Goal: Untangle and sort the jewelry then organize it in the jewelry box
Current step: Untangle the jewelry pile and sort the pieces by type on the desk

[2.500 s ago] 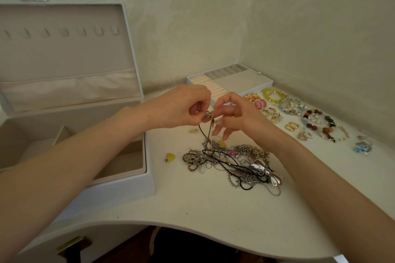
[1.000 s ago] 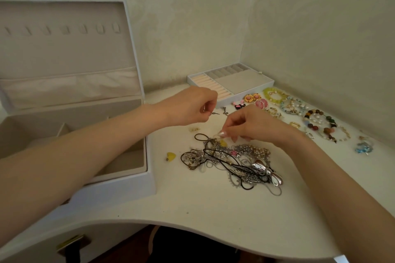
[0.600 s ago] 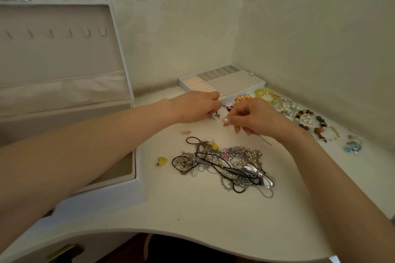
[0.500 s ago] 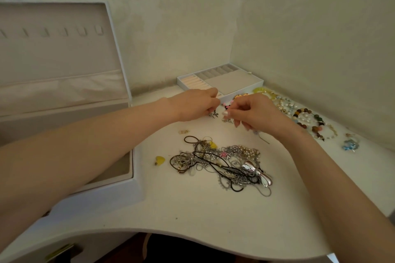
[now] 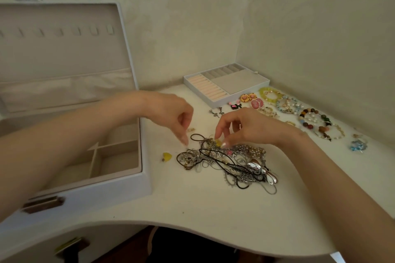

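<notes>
Above the tangled jewelry pile [image 5: 226,160], my left hand [image 5: 171,111] and right hand [image 5: 245,126] reach fingertips down to it; whether either pinches, I cannot tell.

A white table [image 5: 192,209] with a curved front edge carries an open white jewelry box [image 5: 96,190] at the left and a shallow white ring tray [image 5: 215,103] at the back by the wall. In the middle lies a tangled heap of silver chains and black cords [image 5: 230,162], with a small yellow heart pendant [image 5: 167,156] between it and the box. Along the right wall lie pink-and-gold earrings [image 5: 252,100], a yellow-green bead bracelet [image 5: 269,94], a brown-and-green wooden bead bracelet [image 5: 314,117] and a small blue piece [image 5: 358,145].
</notes>
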`<state>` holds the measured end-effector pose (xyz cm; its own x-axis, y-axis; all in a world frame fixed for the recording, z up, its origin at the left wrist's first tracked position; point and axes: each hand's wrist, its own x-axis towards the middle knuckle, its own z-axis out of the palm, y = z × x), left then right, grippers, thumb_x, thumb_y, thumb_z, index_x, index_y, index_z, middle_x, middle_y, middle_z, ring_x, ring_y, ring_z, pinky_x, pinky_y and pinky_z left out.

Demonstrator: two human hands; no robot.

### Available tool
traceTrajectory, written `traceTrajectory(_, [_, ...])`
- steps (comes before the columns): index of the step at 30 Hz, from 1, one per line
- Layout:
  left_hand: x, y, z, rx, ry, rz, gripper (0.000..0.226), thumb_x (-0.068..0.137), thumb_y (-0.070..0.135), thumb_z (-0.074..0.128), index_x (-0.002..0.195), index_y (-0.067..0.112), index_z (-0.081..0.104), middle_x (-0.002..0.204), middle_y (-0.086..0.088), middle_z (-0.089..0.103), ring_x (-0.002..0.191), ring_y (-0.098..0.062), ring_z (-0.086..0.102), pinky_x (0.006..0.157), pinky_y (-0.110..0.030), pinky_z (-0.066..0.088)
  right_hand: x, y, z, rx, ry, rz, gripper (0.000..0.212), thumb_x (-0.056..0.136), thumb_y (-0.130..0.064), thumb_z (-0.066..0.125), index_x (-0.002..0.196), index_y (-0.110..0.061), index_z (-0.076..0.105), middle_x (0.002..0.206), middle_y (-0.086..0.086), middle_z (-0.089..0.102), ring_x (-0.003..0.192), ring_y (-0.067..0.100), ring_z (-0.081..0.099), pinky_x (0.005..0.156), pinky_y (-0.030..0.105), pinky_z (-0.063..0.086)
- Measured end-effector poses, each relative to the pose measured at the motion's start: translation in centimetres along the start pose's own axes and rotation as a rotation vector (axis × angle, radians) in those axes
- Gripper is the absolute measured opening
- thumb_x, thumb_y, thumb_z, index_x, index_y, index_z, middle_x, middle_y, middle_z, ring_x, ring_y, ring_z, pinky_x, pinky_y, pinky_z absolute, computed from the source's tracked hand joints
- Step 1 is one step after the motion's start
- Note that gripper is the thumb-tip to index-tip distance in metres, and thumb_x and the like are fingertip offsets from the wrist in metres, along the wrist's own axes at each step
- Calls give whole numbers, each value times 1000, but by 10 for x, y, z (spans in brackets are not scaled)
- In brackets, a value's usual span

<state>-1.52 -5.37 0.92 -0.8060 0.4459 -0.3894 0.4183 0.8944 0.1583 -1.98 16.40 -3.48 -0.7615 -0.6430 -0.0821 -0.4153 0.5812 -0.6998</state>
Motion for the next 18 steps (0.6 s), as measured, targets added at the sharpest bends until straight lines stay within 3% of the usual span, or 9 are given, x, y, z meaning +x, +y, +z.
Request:
traceTrajectory(4, [-14, 0, 15, 44, -146, -31, 43, 66, 40, 82, 92, 24, 51, 88, 12, 57, 86, -7, 54, 66, -16, 39, 1, -2, 6, -43, -2, 19, 20, 71, -17, 82, 84, -25, 69, 72, -11, 60, 55, -5, 47, 55, 9, 35])
traceTrajectory(7, [-10, 1, 24, 98, -107, -12, 39, 68, 38, 81, 90, 24, 52, 76, 17, 52, 72, 1, 48, 59, -16, 35, 1, -2, 9, -21, 23, 13, 12, 73, -19, 81, 81, -23, 72, 74, -6, 65, 51, -3, 47, 52, 10, 35])
traceTrajectory(11, [-8, -2, 28, 97, -61, -14, 31, 69, 36, 80, 84, 24, 57, 72, 17, 53, 69, 0, 48, 62, -18, 36, 1, 0, 9, 40, 90, 13, 6, 77, -18, 78, 75, -21, 73, 71, -1, 68, 48, -1, 45, 48, 10, 36])
traceTrajectory(13, [-8, -4, 30, 96, -43, -11, 28, 69, 36, 80, 80, 25, 57, 70, 17, 53, 68, 0, 48, 61, -18, 35, 2, 0, 6, 77, 100, 40, 2, 79, -14, 75, 78, -15, 74, 68, 0, 68, 50, -2, 53, 50, 10, 40])
traceTrajectory(18, [-8, -7, 30, 55, 31, 7, 20, 76, 34, 75, 82, 23, 59, 74, 11, 59, 72, -6, 52, 56, -10, 33, -1, 1, -1, 182, 112, 30, 3, 80, -4, 72, 80, -3, 69, 66, 3, 72, 62, 16, 68, 59, 24, 56])
